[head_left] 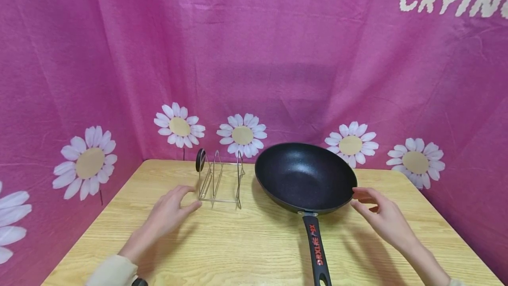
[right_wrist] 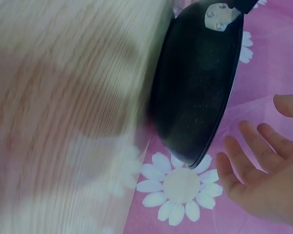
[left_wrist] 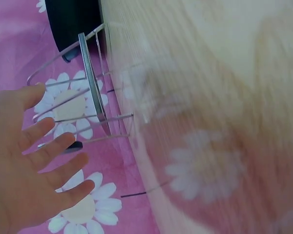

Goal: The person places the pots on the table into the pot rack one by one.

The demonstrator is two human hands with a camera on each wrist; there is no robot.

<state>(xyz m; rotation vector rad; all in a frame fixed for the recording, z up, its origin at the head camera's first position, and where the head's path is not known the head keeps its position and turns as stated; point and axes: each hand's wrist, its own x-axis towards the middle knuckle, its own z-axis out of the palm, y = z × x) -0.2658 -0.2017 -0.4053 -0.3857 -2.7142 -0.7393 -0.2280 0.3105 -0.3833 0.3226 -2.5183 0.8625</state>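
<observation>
A black frying pan (head_left: 303, 180) sits on the wooden table, its handle (head_left: 316, 246) with red lettering pointing toward me. To its left stands a thin metal wire rack (head_left: 219, 200) with upright loops and a black round piece (head_left: 200, 160) on its left end. My left hand (head_left: 171, 208) is just left of the rack, fingers spread and holding nothing; the left wrist view shows the fingers near the rack's wires (left_wrist: 93, 80). Beside the pan's right rim, my right hand (head_left: 382, 215) has its fingers loosely bent. In the right wrist view that hand (right_wrist: 268, 170) appears apart from the pan (right_wrist: 195, 83).
The light wooden table (head_left: 238, 246) has a glossy surface that shows reflections. Pink cloth (head_left: 278, 78) with white daisies and lettering hangs behind the table and along both sides. The pan and rack stand near the table's back edge.
</observation>
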